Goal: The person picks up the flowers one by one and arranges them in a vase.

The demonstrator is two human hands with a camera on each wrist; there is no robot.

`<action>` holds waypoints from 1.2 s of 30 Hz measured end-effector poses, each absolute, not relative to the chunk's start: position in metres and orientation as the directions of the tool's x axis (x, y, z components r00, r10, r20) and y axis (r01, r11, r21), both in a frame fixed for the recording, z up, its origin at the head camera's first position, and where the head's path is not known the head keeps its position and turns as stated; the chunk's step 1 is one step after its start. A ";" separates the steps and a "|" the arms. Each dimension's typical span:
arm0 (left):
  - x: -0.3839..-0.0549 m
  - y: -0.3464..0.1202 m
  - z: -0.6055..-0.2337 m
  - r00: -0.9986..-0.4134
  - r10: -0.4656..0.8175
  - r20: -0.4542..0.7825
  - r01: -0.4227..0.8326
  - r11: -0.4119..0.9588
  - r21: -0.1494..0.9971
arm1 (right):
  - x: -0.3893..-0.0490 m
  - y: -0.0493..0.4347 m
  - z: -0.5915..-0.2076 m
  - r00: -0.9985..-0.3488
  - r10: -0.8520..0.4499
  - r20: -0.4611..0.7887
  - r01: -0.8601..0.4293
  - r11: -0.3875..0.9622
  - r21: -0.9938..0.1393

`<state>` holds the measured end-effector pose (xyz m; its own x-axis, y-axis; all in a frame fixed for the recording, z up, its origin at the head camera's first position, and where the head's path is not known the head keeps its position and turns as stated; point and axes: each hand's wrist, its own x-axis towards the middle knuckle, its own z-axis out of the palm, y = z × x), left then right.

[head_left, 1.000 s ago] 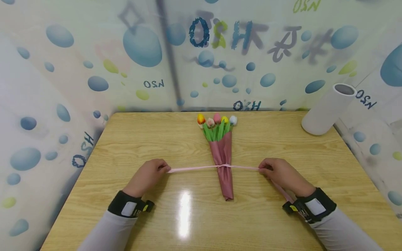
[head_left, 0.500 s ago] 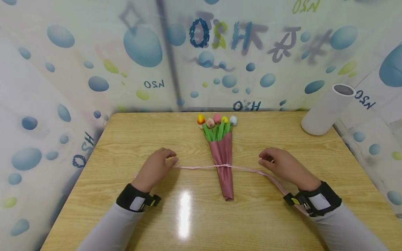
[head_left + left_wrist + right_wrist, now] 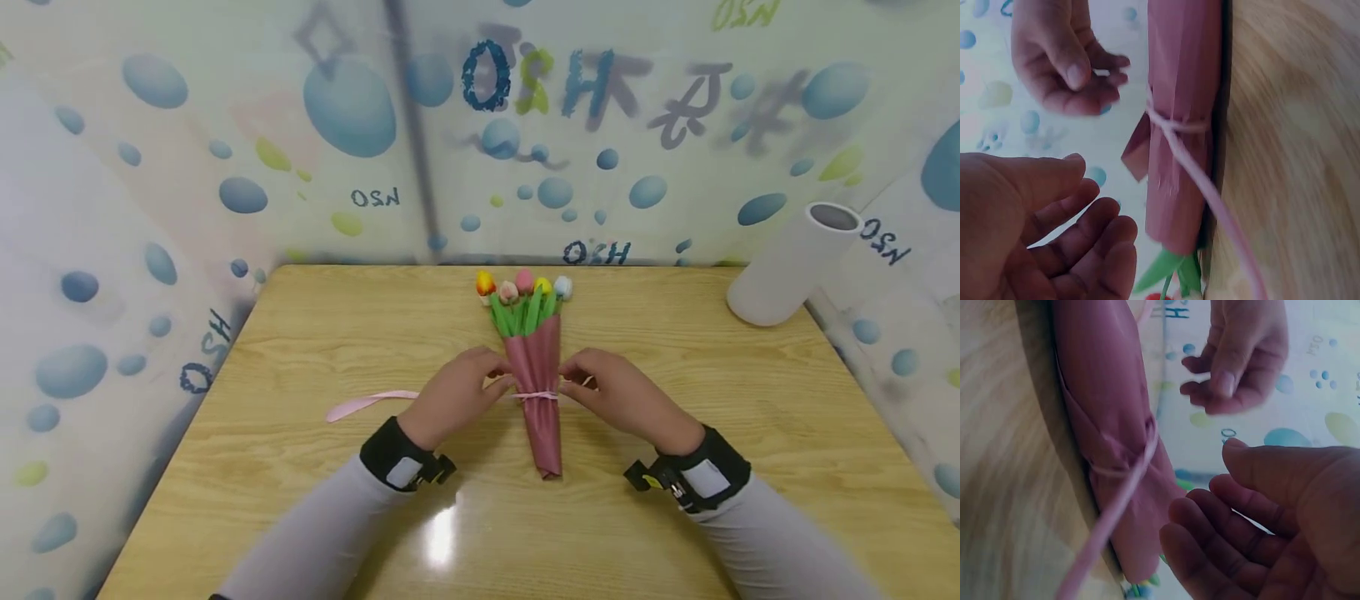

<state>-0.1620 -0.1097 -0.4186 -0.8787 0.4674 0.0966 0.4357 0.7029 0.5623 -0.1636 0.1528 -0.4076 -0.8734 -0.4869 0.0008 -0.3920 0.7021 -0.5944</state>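
Observation:
A bouquet of several artificial-looking tulips (image 3: 524, 282) in a dark pink paper wrap (image 3: 542, 358) lies on the table, blooms away from me. Round the wrap's narrow middle runs a knotted pink ribbon (image 3: 367, 403), its left end lying loose on the wood. My left hand (image 3: 459, 393) hovers at the bouquet's left side, fingers loosely bent and holding nothing. Opposite it, on the right, is my right hand (image 3: 626, 396), likewise with nothing in its fingers. Both wrist views show a gap between the fingers and the wrap (image 3: 1179, 56); the ribbon's tails slant past it.
A tall white vase (image 3: 791, 267) stands at the table's back right corner. The wooden table (image 3: 300, 333) ends against a patterned curtain (image 3: 360, 225) at the back, with similar patterned walls on both sides.
One second ago both hands pinched the ribbon's ends and held them taut, then let go. They have since moved inward to the bouquet, the ribbon slackening. The bouquet has stayed put.

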 end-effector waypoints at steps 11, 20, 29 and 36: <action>-0.163 -0.080 -0.428 -0.849 0.525 0.064 0.461 0.676 0.575 | -0.163 0.134 -0.422 -0.843 -0.536 0.053 -0.453 0.652 -0.609; -0.164 -0.073 -0.432 -0.849 0.527 0.040 0.469 0.716 0.517 | -0.164 0.131 -0.430 -0.827 -0.554 0.090 -0.511 0.675 -0.533; -0.162 -0.071 -0.438 -0.853 0.521 0.039 0.480 0.752 0.452 | -0.163 0.129 -0.435 -0.796 -0.590 0.139 -0.583 0.684 -0.438; -0.164 -0.071 -0.442 -0.859 0.510 0.045 0.473 0.756 0.454 | -0.164 0.126 -0.439 -0.794 -0.587 0.159 -0.596 0.699 -0.394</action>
<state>-0.1636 -0.0709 -0.4419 -0.8589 0.5102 0.0450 0.4726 0.7556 0.4536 -0.1638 0.1256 -0.4388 -0.7940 -0.5866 0.1594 -0.5959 0.6995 -0.3945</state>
